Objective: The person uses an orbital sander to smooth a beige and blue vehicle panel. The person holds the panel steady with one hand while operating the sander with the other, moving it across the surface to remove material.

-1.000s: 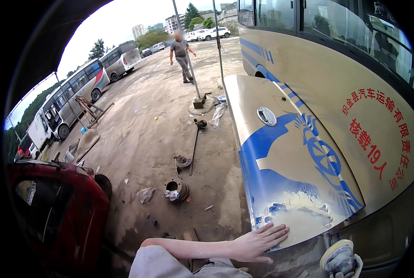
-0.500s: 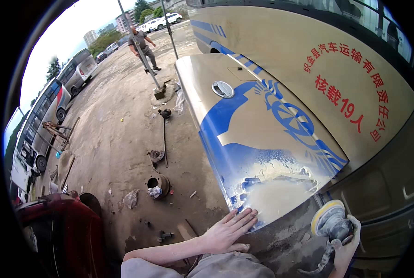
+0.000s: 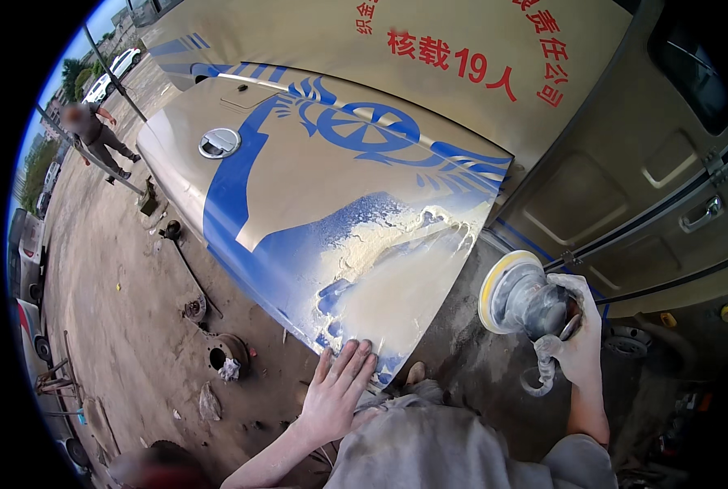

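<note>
Fingers point(image 3: 350, 364) of the left hand point(image 3: 330, 410) lie extended, gripping nothing, on the near corner of the blue-and-beige panel point(image 3: 299, 194), beside its pale patch point(image 3: 392, 297). On my remote feed, the right hand point(image 3: 582, 334) grasps a grey sander point(image 3: 533, 308), yellow-rimmed pad point(image 3: 491, 289) facing left, just off the panel's right edge. Bus point(image 3: 462, 122) stands beyond.
</note>
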A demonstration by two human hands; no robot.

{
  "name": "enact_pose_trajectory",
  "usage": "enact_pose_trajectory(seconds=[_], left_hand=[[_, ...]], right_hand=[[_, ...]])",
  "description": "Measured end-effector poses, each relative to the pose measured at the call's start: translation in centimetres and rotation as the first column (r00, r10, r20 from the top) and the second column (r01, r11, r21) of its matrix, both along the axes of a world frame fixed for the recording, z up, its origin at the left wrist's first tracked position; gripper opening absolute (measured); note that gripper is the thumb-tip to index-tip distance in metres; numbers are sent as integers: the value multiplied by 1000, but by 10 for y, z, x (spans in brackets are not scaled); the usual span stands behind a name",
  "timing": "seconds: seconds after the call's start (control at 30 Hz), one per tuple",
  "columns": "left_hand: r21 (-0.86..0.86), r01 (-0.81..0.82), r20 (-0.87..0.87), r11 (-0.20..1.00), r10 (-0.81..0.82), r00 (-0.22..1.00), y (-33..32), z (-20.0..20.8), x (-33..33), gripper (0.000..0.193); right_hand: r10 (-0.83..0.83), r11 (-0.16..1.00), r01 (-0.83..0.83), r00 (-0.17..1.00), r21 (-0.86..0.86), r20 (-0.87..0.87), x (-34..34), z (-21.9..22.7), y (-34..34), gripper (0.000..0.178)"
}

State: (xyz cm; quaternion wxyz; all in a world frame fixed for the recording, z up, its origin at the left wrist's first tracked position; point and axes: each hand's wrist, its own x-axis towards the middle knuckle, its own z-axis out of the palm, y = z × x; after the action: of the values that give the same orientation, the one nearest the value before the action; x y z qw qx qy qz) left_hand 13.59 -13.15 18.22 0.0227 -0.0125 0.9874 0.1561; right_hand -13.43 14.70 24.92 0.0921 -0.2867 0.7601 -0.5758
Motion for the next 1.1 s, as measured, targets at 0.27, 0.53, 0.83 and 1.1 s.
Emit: enact_pose_trajectory(seconds=[0.27, 0.53, 0.83, 1.1], left_hand=[[61, -43, -27, 997, 45, 999, -10, 12, 3, 95], [101, -245, -196, 964, 261, 945, 45, -7, -7, 92], [105, -459, -221, 882, 471, 854, 90, -14, -4, 91], [33, -641, -116, 767, 640, 760, 101, 2, -11, 96]], right_hand=[[-74, 997, 74, 997, 1, 4, 19, 2, -29, 110], [250, 958, -253, 967, -134, -41, -57, -19, -6, 79], [385, 908, -393, 919, -146, -84, -116, 3, -16, 85], [331, 938, -331, 943, -104, -15, -116, 4, -19, 118]])
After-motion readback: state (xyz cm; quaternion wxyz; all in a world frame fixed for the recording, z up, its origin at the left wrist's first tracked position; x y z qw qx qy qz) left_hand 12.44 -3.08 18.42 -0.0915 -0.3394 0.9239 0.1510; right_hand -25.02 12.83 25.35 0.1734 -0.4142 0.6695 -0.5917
